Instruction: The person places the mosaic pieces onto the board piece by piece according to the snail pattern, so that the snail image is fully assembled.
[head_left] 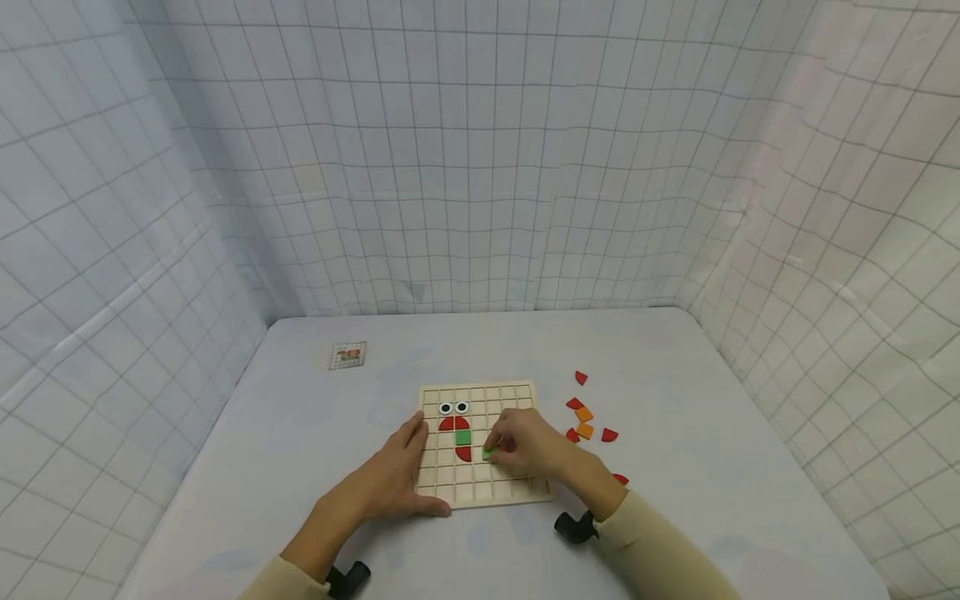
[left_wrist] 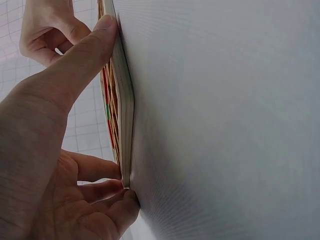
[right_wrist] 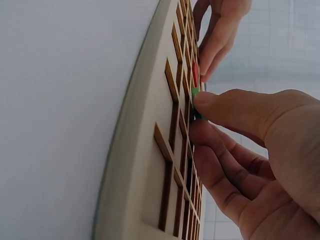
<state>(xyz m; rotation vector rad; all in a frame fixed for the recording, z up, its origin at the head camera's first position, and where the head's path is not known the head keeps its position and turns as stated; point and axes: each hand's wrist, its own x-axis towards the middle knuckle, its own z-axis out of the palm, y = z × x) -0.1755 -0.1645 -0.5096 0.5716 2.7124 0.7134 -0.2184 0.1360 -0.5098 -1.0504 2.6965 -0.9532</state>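
A light wooden grid board [head_left: 484, 492] lies on the table. My left hand [head_left: 393, 475] holds its near left corner, thumb along the front edge and fingers against the left side; the left wrist view shows the thumb [left_wrist: 85, 57] on the edge. My right hand [head_left: 528, 446] pinches a small green square tile [head_left: 489, 454] at the board's surface, between thumb and fingertips in the right wrist view. Whether that tile is fully seated in a cell I cannot tell. Left of it sit two eye tiles [head_left: 453, 407], red quarter-round tiles [head_left: 453, 423] and another green square [head_left: 462, 437].
Right of the board lie several loose red quarter-round tiles [head_left: 610, 435] and two orange squares [head_left: 584, 414]. A small picture card [head_left: 348, 355] with a grid lies at the back left. White gridded curtains [head_left: 480, 167] surround the table.
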